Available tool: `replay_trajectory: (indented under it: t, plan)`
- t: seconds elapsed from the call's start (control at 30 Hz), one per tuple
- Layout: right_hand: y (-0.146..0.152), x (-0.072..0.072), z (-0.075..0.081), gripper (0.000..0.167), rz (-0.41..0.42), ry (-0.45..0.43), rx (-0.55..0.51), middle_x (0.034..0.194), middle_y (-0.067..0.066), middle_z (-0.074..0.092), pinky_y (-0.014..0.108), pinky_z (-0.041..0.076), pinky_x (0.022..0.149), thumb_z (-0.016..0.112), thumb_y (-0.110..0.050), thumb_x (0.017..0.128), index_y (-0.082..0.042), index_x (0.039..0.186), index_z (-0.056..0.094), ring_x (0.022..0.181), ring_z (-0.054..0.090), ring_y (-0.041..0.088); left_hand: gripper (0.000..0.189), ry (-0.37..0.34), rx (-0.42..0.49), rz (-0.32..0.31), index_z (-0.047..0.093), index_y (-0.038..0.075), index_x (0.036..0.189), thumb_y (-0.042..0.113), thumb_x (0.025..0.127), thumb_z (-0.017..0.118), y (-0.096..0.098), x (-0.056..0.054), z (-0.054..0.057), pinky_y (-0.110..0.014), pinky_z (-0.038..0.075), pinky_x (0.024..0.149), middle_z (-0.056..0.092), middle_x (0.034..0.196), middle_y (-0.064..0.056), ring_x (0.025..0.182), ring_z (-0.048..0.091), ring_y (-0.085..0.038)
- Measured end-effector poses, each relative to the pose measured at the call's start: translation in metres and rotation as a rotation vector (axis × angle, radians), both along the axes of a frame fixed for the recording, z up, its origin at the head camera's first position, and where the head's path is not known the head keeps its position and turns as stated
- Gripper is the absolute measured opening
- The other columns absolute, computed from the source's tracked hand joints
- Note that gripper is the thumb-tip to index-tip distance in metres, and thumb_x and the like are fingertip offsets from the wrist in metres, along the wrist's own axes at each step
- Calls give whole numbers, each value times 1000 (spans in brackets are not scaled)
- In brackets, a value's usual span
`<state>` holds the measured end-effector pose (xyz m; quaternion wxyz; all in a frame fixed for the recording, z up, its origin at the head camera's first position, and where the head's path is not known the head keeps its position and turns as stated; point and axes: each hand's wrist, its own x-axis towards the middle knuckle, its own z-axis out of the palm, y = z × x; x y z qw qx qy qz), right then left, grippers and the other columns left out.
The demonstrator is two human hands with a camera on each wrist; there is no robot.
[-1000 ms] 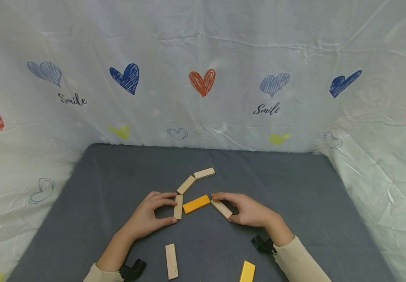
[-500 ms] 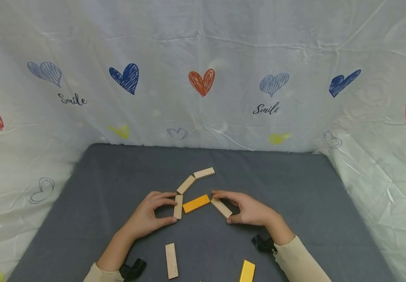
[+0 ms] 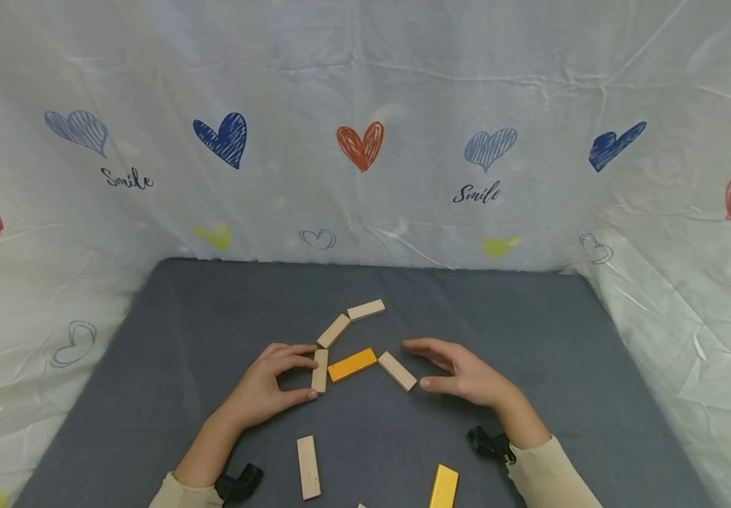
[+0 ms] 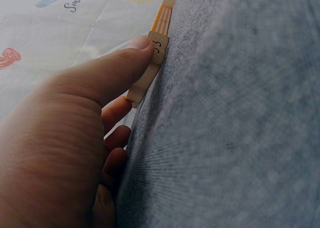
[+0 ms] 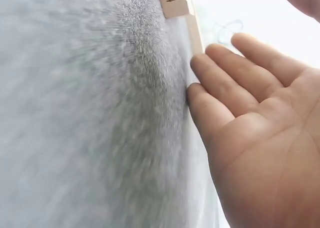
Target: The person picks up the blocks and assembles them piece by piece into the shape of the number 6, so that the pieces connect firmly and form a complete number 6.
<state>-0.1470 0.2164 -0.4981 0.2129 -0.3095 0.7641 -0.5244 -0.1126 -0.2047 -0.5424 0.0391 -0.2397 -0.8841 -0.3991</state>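
My left hand [image 3: 262, 386] pinches a plain wooden block [image 3: 319, 371] lengthwise, thumb on its near end and fingertips at its far end and side. In the left wrist view, that end [image 4: 158, 47] under the thumb bears a printed number. A yellow block [image 3: 353, 365] lies slanted beside it. At the yellow block's right end lies another plain wooden block [image 3: 397, 372], angled toward me. My right hand [image 3: 467, 374] is just right of that block, fingers extended and apart from it. In the right wrist view, a block end [image 5: 174, 2] marked 54 shows above the fingertips.
Two plain blocks, a slanted one [image 3: 334, 331] and a farther one [image 3: 366, 310], continue the line beyond my left hand. Nearer me lie a plain block [image 3: 308, 467] and a yellow block [image 3: 444, 487]. A grey cloth [image 3: 530, 324] covers the table, with a printed curtain [image 3: 403, 226] behind.
My right hand has let go of the plain block right of the yellow one and moved right, its fingers spreading. The left hand stays in place on its block.
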Motion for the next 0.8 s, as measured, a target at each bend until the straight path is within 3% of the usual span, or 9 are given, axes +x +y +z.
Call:
replay_trajectory:
  t: [0.43,0.67,0.8]
  plan:
    - [40,54,-2,57,-135,28,54,159,15,58,29,44,118,66,-10,110,-2,163,47,144,57,29,47,-5,-3,4,78,36,129,37,85,97,-1,0,0,-54,53,104,63,153,12,129,55,-13]
    - [53,94,-2,59,-175,-11,75,160,11,57,23,43,116,69,-12,109,-7,164,47,145,56,19,47,-14,-1,2,79,34,130,38,86,97,1,-1,0,-55,52,106,62,154,14,130,55,-13]
    - [51,116,0,63,-210,-83,157,163,6,54,25,45,114,72,-24,109,-17,166,46,146,52,9,47,-28,7,1,78,34,130,38,87,96,0,0,3,-54,52,107,61,154,14,130,55,-13]
